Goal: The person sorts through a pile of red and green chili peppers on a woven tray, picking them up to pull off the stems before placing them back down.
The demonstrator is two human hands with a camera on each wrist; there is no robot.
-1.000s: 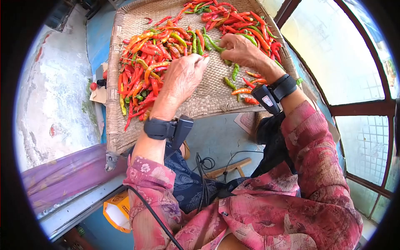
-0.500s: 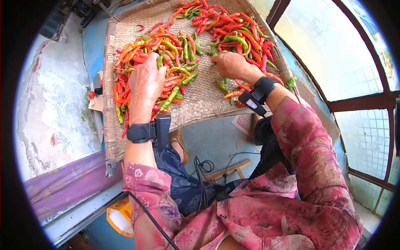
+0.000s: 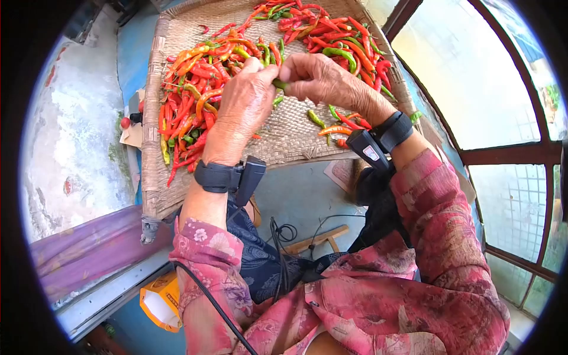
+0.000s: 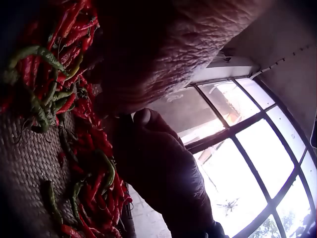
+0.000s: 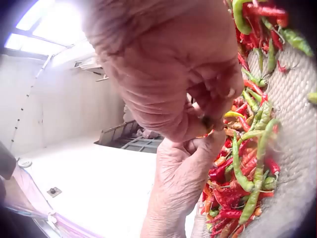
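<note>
Both hands meet over the front of the woven tray [image 3: 296, 133], their fingertips together around a green chili pepper [image 3: 280, 84]. My right hand [image 3: 331, 83] comes in from the right and pinches it between thumb and curled fingers. From the left, my left hand [image 3: 245, 106] grips at its other side, back of the hand upward; its fingers mostly hide what they hold. In the right wrist view only a small dark tip [image 5: 206, 120] shows between the fingers. A heap of mostly red chilies [image 3: 189, 112] lies beside and under the left hand.
A second pile of red chilies [image 3: 361, 56] lies at the tray's back right. A few loose chilies [image 3: 334, 130] sit near its front edge. Windows [image 3: 473, 77] stand to the right, a whitewashed wall [image 3: 77, 118] to the left. Cables [image 3: 284, 234] lie on the floor.
The right hand has moved left from the right pile, and the left hand has come right from the left heap. They now meet at a green chili pepper.
</note>
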